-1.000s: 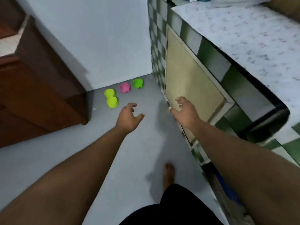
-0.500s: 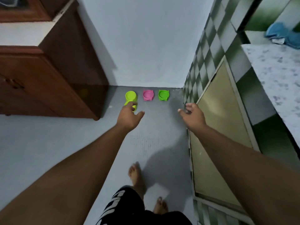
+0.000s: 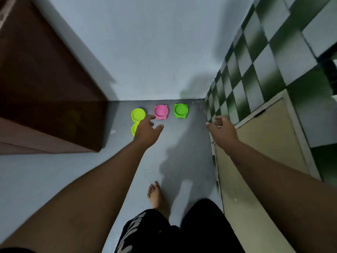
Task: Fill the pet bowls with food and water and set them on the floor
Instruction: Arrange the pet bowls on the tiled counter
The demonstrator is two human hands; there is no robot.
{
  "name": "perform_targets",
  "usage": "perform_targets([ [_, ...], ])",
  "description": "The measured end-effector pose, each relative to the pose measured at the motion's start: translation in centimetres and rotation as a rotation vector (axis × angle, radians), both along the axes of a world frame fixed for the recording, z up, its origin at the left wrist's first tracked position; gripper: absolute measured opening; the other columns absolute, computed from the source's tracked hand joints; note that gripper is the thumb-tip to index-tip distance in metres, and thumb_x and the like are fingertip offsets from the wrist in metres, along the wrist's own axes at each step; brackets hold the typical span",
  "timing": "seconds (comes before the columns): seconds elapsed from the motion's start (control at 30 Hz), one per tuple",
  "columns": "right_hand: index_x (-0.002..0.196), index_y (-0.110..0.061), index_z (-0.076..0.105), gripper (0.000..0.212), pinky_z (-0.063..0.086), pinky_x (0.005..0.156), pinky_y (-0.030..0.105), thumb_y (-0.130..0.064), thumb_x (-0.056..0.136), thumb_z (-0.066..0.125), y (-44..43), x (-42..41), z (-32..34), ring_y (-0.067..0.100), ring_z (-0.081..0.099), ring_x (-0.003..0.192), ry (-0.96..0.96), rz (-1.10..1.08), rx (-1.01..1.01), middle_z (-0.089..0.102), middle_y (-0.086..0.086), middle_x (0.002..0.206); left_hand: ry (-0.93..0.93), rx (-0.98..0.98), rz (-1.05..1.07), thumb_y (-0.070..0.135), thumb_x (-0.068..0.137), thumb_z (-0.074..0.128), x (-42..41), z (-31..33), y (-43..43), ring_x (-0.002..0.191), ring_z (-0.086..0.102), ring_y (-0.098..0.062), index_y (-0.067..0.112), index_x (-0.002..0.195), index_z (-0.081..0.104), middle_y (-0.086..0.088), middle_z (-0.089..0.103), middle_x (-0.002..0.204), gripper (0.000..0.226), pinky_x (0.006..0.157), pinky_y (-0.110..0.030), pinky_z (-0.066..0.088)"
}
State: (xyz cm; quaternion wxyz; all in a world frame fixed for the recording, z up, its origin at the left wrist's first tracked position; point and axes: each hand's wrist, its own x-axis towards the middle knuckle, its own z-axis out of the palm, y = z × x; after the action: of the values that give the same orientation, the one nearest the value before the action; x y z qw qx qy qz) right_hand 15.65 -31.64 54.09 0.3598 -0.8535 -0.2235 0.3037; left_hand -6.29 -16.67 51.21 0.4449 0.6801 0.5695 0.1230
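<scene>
Three bowls sit at twelve o'clock on the grey floor (image 3: 82, 172), lined up along the foot of the pale wall. There's a lime double bowl (image 3: 138, 114), a pink bowl (image 3: 161, 111) at its three o'clock, and a green bowl (image 3: 180, 110) further along the same way. All three look like glossy moulded plastic. The pink and green are round dishes with little ear-shaped corners. The lime one is two joined rounds, its nearer half partly behind the left hand (image 3: 146, 131). Inside, each shows only its own colour: no kibble that I can see, and whether there's water I cannot tell. My read is that nothing is filled yet and the whole job lies ahead, starting with lifting them. The left hand hovers over the lime bowl, fingers apart and relaxed, gripping nothing. The right hand (image 3: 223, 131), out at three o'clock, has its fingers loosely curled and empty too, beside a flat beige panel (image 3: 264, 143) set in shiny green-and-white checked tile (image 3: 255, 66). A dark polished wooden cabinet (image 3: 45, 99) stands at nine o'clock.
</scene>
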Motion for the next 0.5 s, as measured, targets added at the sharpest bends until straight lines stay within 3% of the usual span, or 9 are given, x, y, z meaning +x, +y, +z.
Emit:
perform_targets([
  [0.1, 0.128, -0.015, 0.053, 0.044, 0.053, 0.088, 0.040, -0.037, 0.092, 0.066, 4.2, 2.9, -1.7, 0.020, 0.059, 0.103, 0.075, -0.071, -0.018, 0.060, 0.003, 0.120, 0.012, -0.033, 0.030, 0.036, 0.093, 0.070, 2.5, -1.5, 4.2, 0.096, 0.064, -0.024, 0.020, 0.132, 0.058, -0.006, 0.066, 0.115, 0.044, 0.078, -0.034, 0.054],
  [0.2, 0.122, -0.018, 0.055, 0.039, 0.055, 0.092, 0.046, -0.038, 0.091, 0.067, 9.2, 6.3, -4.5, 0.022, 0.062, 0.102, 0.171, -0.149, -0.035, 0.062, 0.005, 0.116, 0.036, -0.045, 0.095, 0.037, 0.094, 0.068, 5.0, -4.2, 8.5, 0.099, 0.063, -0.024, 0.021, 0.132, 0.057, -0.005, 0.066, 0.115, 0.043, 0.083, -0.037, 0.056],
  [0.37, 0.121, -0.018, 0.058, 0.043, 0.056, 0.091, 0.050, -0.040, 0.086, 0.070, 16.7, 11.7, -14.1, 0.025, 0.064, 0.102, 0.188, -0.110, -0.115, 0.063, 0.004, 0.112, 0.072, -0.074, 0.208, 0.035, 0.095, 0.068, 9.4, -13.1, 14.5, 0.092, 0.060, -0.020, 0.019, 0.131, 0.058, -0.006, 0.068, 0.112, 0.041, 0.076, -0.030, 0.049],
  [0.5, 0.113, -0.024, 0.060, 0.043, 0.057, 0.089, 0.051, -0.052, 0.081, 0.067, 21.1, 15.4, -25.1, 0.021, 0.065, 0.095, 0.226, -0.146, -0.204, 0.066, 0.000, 0.106, 0.099, -0.119, 0.260, 0.033, 0.094, 0.069, 13.0, -23.3, 17.8, 0.088, 0.062, -0.022, 0.017, 0.127, 0.060, -0.004, 0.066, 0.101, 0.037, 0.067, -0.025, 0.038],
])
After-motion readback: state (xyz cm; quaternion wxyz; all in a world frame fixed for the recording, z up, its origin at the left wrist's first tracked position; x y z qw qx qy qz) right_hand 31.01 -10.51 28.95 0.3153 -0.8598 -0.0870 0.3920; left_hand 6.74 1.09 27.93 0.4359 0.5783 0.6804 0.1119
